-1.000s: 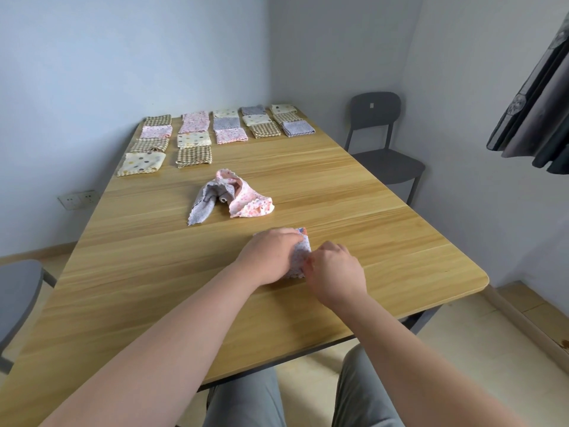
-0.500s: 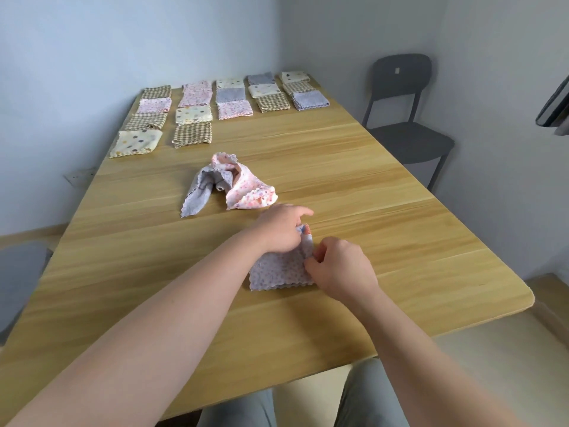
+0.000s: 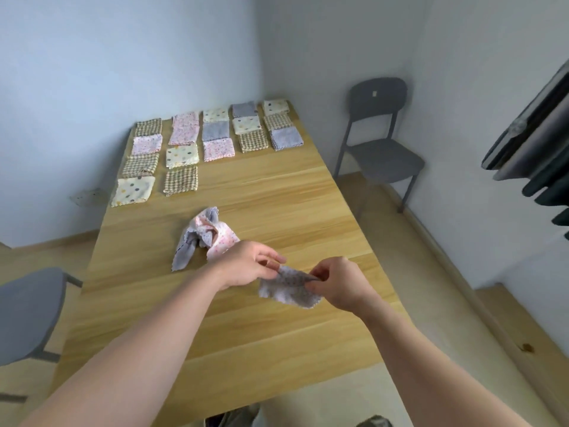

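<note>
mid-fold: l hand (image 3: 246, 266) + r hand (image 3: 335, 283) each pinch a top corner of cloth (image 3: 288, 289), lifted between them. next prob: fold it flat on table (image 3: 277, 192).

A soft, matt dotted cloth (image 3: 288, 291) with a scalloped edge. Smooth wooden table (image 3: 277, 195) with a faint sheen. Folded squares (image 3: 212, 134) of woven cloth. A matt grey plastic chair (image 3: 381, 161).
</note>
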Available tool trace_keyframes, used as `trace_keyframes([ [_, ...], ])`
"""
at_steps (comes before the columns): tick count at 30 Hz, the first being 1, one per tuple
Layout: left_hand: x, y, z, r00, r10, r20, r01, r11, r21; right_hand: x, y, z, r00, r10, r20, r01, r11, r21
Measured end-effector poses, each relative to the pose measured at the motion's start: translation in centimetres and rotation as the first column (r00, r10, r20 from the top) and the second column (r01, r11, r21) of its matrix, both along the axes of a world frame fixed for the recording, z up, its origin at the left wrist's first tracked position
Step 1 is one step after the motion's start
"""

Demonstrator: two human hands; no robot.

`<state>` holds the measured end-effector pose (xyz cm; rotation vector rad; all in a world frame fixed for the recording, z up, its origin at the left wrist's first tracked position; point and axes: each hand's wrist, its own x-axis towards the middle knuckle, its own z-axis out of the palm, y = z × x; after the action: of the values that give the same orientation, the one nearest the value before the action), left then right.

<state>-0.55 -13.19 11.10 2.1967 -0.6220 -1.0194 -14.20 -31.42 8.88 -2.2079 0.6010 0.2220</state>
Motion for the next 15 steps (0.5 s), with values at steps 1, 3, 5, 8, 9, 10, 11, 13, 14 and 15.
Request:
trace_keyframes([
  [1, -1.1, -0.5, 1.5, 1.0, 0.021, 0.002, -0.021, 1.0, -0.015, -0.9, -0.9, 1.9, 1.0, 0.001, -0.002, -0.001, 1.0, -0.023],
  [3, -3.7, -2.1, 4.8, 0.997, 0.073, 0.002, -0.072, 0.994, -0.078, -2.9, -3.2, 6.1, 1.0, 0.008, 0.014, -0.007, 0.997, -0.073],
  [5, -6.0, -4.1, 7.3, 0.994, 0.11, 0.003, -0.109, 0.983, -0.149, -4.8, -5.6, 9.6, 0.998, 0.031, 0.05, -0.025, 0.993, -0.113],
  [8, -9.0, -7.6, 9.5, 0.985, 0.17, 0.013, -0.161, 0.952, -0.261, -7.6, -9.5, 13.3, 0.993, 0.066, 0.096, -0.051, 0.988, -0.146],
  [9, -9.8, -8.7, 9.8, 0.98, 0.2, -0.007, -0.192, 0.932, -0.308, -8.4, -10.7, 14.1, 0.992, 0.064, 0.106, -0.049, 0.989, -0.142],
  [10, -10.7, -10.1, 10.2, 0.972, 0.231, -0.04, -0.229, 0.905, -0.359, -9.4, -12.1, 15.0, 0.992, 0.062, 0.108, -0.048, 0.991, -0.129],
  [11, -11.4, -11.3, 10.3, 0.961, 0.264, -0.087, -0.276, 0.873, -0.403, -10.2, -13.4, 15.4, 0.991, 0.056, 0.118, -0.043, 0.993, -0.11],
  [13, -12.4, -13.4, 10.7, 0.938, 0.299, -0.173, -0.345, 0.818, -0.459, -11.1, -15.3, 15.7, 0.988, -0.004, 0.151, 0.006, 1.0, -0.016],
  [14, -12.7, -14.5, 11.0, 0.927, 0.309, -0.214, -0.375, 0.795, -0.476, -11.4, -16.3, 15.7, 0.985, -0.042, 0.166, 0.034, 0.998, 0.046],
  [15, -13.0, -15.5, 11.2, 0.916, 0.317, -0.247, -0.4, 0.777, -0.486, -11.7, -17.1, 15.7, 0.982, -0.08, 0.174, 0.061, 0.992, 0.113],
])
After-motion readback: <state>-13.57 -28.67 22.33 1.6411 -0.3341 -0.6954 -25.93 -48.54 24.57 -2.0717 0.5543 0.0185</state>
